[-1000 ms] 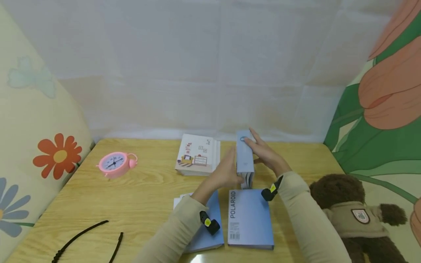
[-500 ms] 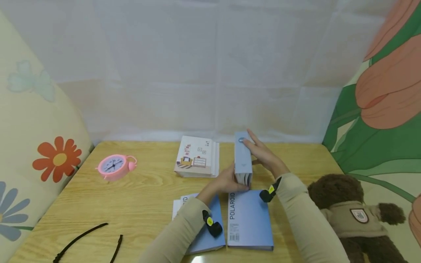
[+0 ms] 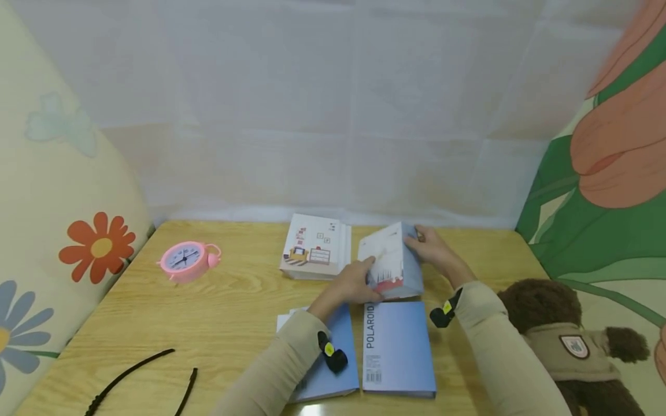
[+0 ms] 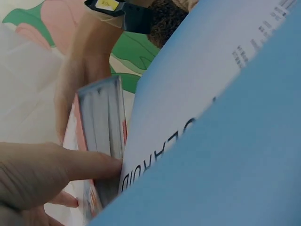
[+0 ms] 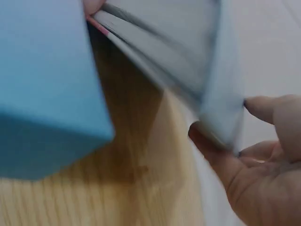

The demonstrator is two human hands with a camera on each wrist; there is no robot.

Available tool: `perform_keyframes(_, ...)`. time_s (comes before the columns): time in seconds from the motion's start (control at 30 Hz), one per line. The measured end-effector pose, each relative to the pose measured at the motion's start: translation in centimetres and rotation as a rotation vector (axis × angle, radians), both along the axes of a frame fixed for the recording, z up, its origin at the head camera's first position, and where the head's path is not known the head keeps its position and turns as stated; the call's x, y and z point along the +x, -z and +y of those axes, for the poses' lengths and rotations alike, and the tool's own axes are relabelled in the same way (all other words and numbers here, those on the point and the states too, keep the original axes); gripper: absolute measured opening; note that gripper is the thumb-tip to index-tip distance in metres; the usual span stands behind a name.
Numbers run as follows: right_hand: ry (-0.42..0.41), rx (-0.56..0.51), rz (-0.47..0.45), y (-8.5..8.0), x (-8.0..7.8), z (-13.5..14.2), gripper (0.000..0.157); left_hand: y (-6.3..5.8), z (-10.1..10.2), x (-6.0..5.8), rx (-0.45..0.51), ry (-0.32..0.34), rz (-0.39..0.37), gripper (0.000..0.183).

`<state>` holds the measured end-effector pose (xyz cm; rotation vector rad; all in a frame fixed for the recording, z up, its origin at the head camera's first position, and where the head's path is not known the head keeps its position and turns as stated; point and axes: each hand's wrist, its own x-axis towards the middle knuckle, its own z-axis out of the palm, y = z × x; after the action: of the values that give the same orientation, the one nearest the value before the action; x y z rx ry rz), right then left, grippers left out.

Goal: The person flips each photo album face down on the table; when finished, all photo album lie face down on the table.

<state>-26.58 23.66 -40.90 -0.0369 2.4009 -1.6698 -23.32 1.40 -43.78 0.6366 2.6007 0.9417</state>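
Both hands hold one thick photo album, with a white, barcoded cover and a pale blue spine, tilted over the back of the table. My left hand grips its near left side; in the left wrist view a finger lies across the page edges. At the far right, my right hand pinches the spine between thumb and fingers. Just in front lies a blue album marked POLAROID. Another blue album lies left of it, partly hidden under my left forearm.
White albums with a room drawing lie at the back, left of the hands. A pink alarm clock stands farther left. Black curved bands lie at front left. A brown teddy bear is beside my right forearm.
The held album has turned from spine-up to a tilt that shows its white barcoded cover. My right hand has moved a little right and down with the spine.
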Motion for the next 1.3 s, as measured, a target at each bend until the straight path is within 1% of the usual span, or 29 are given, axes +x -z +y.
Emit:
perform_keyframes(0.13,-0.042,0.237,0.029,0.1,-0.2,-0.2,0.063,-0.3,0.1,-0.2,-0.092,-0.031,0.076,0.094)
perform_keyframes(0.2,-0.076,0.336,0.035,0.1,-0.4,-0.3,0.064,-0.3,0.4,-0.6,-0.146,-0.049,0.131,0.089)
perform_keyframes(0.27,-0.108,0.395,0.024,0.3,-0.7,-0.3,0.062,-0.2,0.8,-0.9,-0.192,-0.064,0.183,0.082)
perform_keyframes(0.33,-0.121,0.434,0.006,0.6,-0.9,-0.4,0.062,-0.1,1.2,-1.2,-0.234,-0.078,0.229,0.073)
perform_keyframes(0.4,-0.123,0.472,-0.017,0.9,-1.0,-0.6,0.064,0.0,1.4,-1.3,-0.257,-0.093,0.249,0.069)
perform_keyframes(0.43,-0.121,0.475,-0.026,1.0,-1.1,-0.7,0.065,0.0,1.4,-1.4,-0.256,-0.096,0.246,0.068)
perform_keyframes(0.5,-0.119,0.477,-0.029,1.1,-1.2,-1.0,0.067,-0.2,0.9,-1.4,-0.245,-0.098,0.212,0.073)
perform_keyframes(0.57,-0.128,0.468,-0.013,1.2,-1.3,-1.5,0.064,-0.7,-0.1,-1.5,-0.220,-0.104,0.153,0.082)
perform_keyframes(0.6,-0.132,0.473,0.010,1.1,-1.4,-1.9,0.061,-1.1,-0.9,-1.6,-0.199,-0.111,0.123,0.086)
perform_keyframes(0.63,-0.128,0.474,0.028,0.9,-1.5,-2.4,0.061,-1.5,-1.7,-1.7,-0.181,-0.118,0.098,0.092)
perform_keyframes(0.7,-0.127,0.496,0.083,0.5,-2.0,-3.7,0.060,-2.4,-3.7,-2.2,-0.147,-0.148,0.072,0.096)
perform_keyframes(0.8,-0.137,0.527,0.141,-0.6,-2.9,-6.1,0.066,-3.6,-7.1,-3.4,-0.096,-0.211,0.086,0.101)
perform_keyframes(0.83,-0.144,0.521,0.136,-0.9,-3.2,-7.0,0.070,-3.8,-8.3,-3.7,-0.086,-0.229,0.098,0.103)
perform_keyframes(0.9,-0.163,0.515,0.131,-1.2,-3.9,-8.6,0.072,-4.2,-10.4,-4.3,-0.048,-0.264,0.104,0.108)
perform_keyframes(0.97,-0.169,0.505,0.104,-1.2,-4.5,-10.0,0.075,-4.0,-12.2,-4.8,0.003,-0.261,0.109,0.111)
perform_keyframes(1.03,-0.170,0.495,0.089,-0.9,-5.2,-11.3,0.077,-3.5,-13.7,-5.1,0.042,-0.259,0.074,0.118)
perform_keyframes(1.1,-0.176,0.484,0.077,-0.4,-5.7,-12.7,0.079,-2.7,-14.8,-5.1,0.090,-0.260,0.009,0.125)
perform_keyframes(1.2,-0.193,0.448,0.062,0.3,-6.2,-14.5,0.081,-1.4,-16.0,-4.9,0.148,-0.286,-0.087,0.133)
perform_keyframes(1.27,-0.188,0.434,0.052,0.7,-6.4,-15.5,0.084,-0.3,-16.3,-4.9,0.200,-0.286,-0.109,0.131)
perform_keyframes(1.3,-0.179,0.439,0.043,0.9,-6.4,-15.8,0.086,0.1,-16.3,-4.8,0.223,-0.277,-0.106,0.128)
